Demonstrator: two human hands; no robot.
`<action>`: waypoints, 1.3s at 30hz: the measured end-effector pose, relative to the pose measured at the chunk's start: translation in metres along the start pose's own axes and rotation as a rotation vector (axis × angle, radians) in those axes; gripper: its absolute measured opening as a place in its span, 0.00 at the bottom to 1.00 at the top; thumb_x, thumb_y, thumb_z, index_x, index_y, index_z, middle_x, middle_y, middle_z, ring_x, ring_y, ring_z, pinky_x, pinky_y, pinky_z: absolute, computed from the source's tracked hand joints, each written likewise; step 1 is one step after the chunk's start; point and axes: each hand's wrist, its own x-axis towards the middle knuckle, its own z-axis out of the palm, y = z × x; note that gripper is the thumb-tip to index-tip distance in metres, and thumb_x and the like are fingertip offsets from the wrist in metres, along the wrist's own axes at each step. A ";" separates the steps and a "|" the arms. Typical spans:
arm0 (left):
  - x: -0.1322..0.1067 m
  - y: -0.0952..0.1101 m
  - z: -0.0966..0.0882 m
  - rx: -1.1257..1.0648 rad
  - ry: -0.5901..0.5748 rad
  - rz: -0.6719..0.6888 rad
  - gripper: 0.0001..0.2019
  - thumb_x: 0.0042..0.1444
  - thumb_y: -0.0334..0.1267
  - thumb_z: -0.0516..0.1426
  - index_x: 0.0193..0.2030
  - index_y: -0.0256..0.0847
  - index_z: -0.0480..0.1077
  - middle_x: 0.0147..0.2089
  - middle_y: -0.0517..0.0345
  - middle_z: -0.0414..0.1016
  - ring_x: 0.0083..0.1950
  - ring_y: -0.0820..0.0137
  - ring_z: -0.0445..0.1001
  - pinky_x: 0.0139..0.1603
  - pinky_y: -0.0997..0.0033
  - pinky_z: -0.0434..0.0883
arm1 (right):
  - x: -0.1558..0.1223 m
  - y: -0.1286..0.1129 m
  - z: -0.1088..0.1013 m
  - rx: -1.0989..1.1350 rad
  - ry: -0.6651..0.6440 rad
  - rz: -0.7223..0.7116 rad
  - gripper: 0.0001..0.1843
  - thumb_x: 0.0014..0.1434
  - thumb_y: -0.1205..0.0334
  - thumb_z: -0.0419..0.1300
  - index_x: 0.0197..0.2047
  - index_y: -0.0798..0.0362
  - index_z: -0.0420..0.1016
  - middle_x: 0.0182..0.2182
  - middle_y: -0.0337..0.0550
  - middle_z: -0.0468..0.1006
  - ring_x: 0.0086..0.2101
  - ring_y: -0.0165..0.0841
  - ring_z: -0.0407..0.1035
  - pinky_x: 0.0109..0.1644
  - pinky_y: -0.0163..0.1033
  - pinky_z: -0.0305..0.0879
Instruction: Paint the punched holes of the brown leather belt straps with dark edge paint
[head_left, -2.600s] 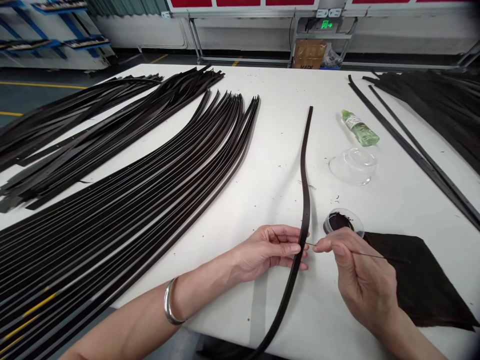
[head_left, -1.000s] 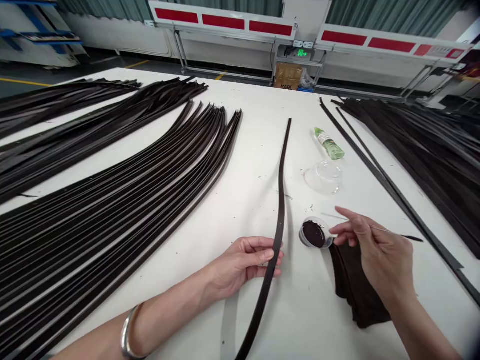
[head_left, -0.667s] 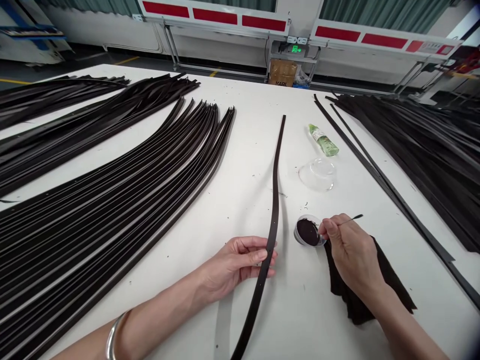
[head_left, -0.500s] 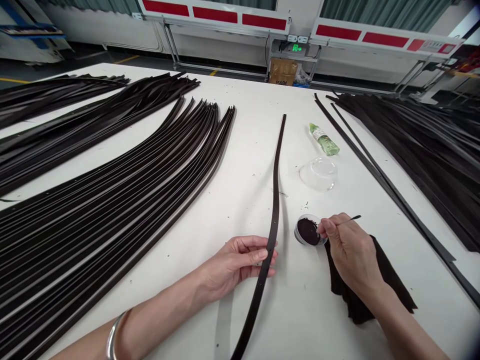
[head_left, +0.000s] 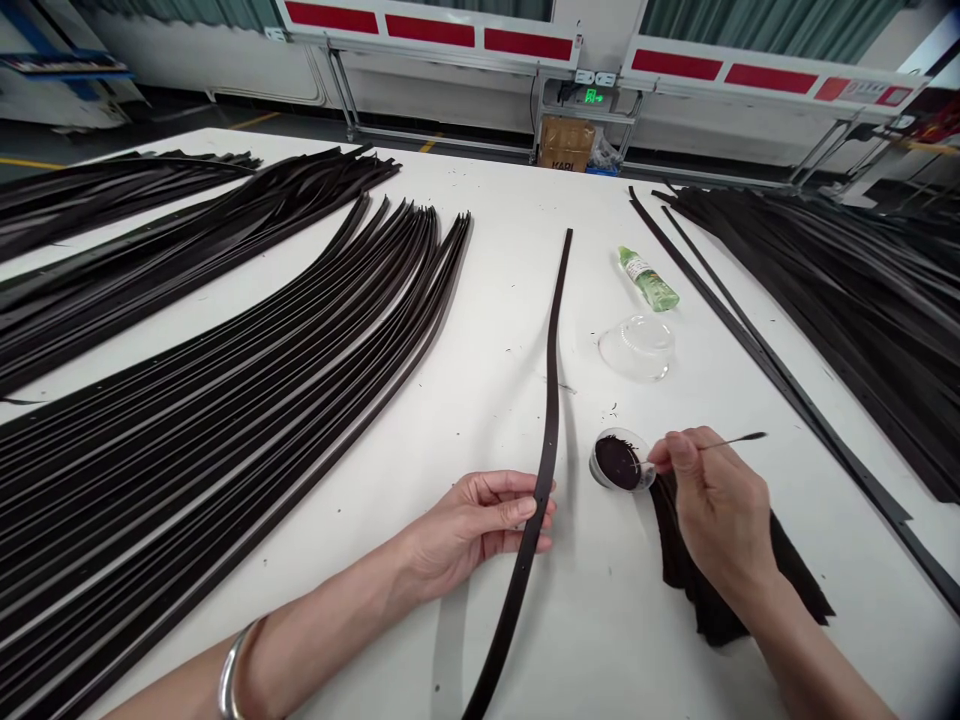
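Note:
My left hand grips a long, narrow dark leather strap near its middle, with the fingers curled around its edge. The strap lies on the table, running up and away from me. My right hand pinches a thin tool with a dark far end. Its fine tip reaches the small clear dish of dark, thick liquid. A dark cloth lies beneath and beyond my right hand, partly hidden by it.
Several long rows of dark straps cover the left of the white table, and another dark pile lies at the right. An upturned clear plastic lid and a green bottle stand beyond the dish.
My right hand has moved from the strap's edge to the dish, bringing the tool's tip to it. The view has tilted up and shifted. My left hand still grips the strap.

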 end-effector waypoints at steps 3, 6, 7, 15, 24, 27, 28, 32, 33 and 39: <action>-0.001 0.000 0.000 -0.002 -0.024 0.002 0.10 0.53 0.31 0.66 0.44 0.36 0.78 0.40 0.52 0.79 0.40 0.70 0.77 0.46 0.65 0.78 | -0.001 -0.010 -0.007 0.184 0.040 0.319 0.21 0.69 0.51 0.50 0.29 0.52 0.74 0.26 0.40 0.74 0.27 0.29 0.68 0.30 0.35 0.65; -0.001 -0.001 -0.001 -0.004 -0.039 -0.009 0.12 0.52 0.31 0.66 0.44 0.35 0.78 0.40 0.52 0.79 0.41 0.70 0.77 0.48 0.63 0.77 | -0.001 -0.019 -0.007 0.515 0.047 0.568 0.21 0.66 0.46 0.54 0.30 0.52 0.75 0.29 0.42 0.75 0.28 0.31 0.69 0.31 0.36 0.68; -0.001 -0.001 -0.001 -0.005 -0.044 -0.012 0.12 0.52 0.31 0.67 0.44 0.35 0.78 0.40 0.52 0.79 0.41 0.70 0.77 0.48 0.63 0.77 | -0.001 -0.021 -0.005 0.616 0.040 0.607 0.20 0.65 0.46 0.55 0.31 0.52 0.75 0.30 0.42 0.75 0.29 0.31 0.69 0.31 0.37 0.68; 0.000 -0.005 0.000 -0.038 -0.044 -0.023 0.15 0.47 0.31 0.69 0.43 0.34 0.78 0.40 0.51 0.79 0.41 0.69 0.77 0.49 0.61 0.76 | -0.016 -0.045 0.007 0.403 0.014 0.234 0.19 0.70 0.59 0.49 0.31 0.51 0.75 0.29 0.43 0.76 0.30 0.32 0.71 0.33 0.38 0.66; 0.001 -0.006 0.000 -0.060 -0.051 -0.009 0.15 0.48 0.29 0.68 0.44 0.33 0.77 0.37 0.51 0.80 0.41 0.68 0.78 0.48 0.61 0.77 | -0.022 -0.049 0.023 0.506 -0.048 -0.331 0.16 0.59 0.85 0.50 0.40 0.56 0.68 0.33 0.44 0.75 0.35 0.33 0.69 0.36 0.43 0.67; 0.001 -0.007 -0.001 -0.063 -0.052 -0.009 0.14 0.49 0.28 0.68 0.44 0.32 0.76 0.38 0.51 0.80 0.41 0.68 0.78 0.47 0.61 0.78 | -0.022 -0.049 0.023 0.480 -0.058 -0.338 0.16 0.59 0.85 0.50 0.42 0.56 0.69 0.33 0.45 0.75 0.35 0.33 0.69 0.35 0.42 0.67; 0.001 -0.008 -0.002 -0.063 -0.056 -0.009 0.14 0.49 0.28 0.67 0.44 0.32 0.76 0.38 0.50 0.80 0.41 0.69 0.78 0.47 0.61 0.78 | -0.022 -0.049 0.023 0.478 -0.059 -0.338 0.17 0.59 0.85 0.50 0.42 0.56 0.69 0.32 0.45 0.75 0.35 0.33 0.69 0.35 0.42 0.67; 0.001 -0.008 -0.002 -0.060 -0.067 -0.007 0.14 0.50 0.28 0.67 0.45 0.32 0.76 0.38 0.50 0.80 0.41 0.69 0.78 0.47 0.62 0.78 | -0.023 -0.048 0.022 0.459 -0.071 -0.330 0.16 0.60 0.83 0.50 0.42 0.55 0.69 0.33 0.44 0.75 0.35 0.33 0.69 0.35 0.42 0.67; 0.001 -0.008 -0.002 -0.057 -0.069 -0.007 0.13 0.51 0.28 0.66 0.45 0.33 0.76 0.38 0.51 0.79 0.41 0.69 0.78 0.47 0.62 0.78 | -0.023 -0.048 0.022 0.450 -0.082 -0.325 0.15 0.60 0.83 0.50 0.42 0.55 0.69 0.32 0.44 0.75 0.35 0.33 0.69 0.36 0.42 0.67; 0.001 -0.006 -0.002 -0.026 -0.099 -0.003 0.12 0.52 0.29 0.65 0.45 0.34 0.77 0.38 0.52 0.79 0.40 0.70 0.78 0.47 0.64 0.77 | -0.021 -0.052 0.022 0.418 -0.122 -0.336 0.14 0.62 0.82 0.49 0.42 0.57 0.69 0.31 0.44 0.75 0.35 0.31 0.69 0.39 0.42 0.67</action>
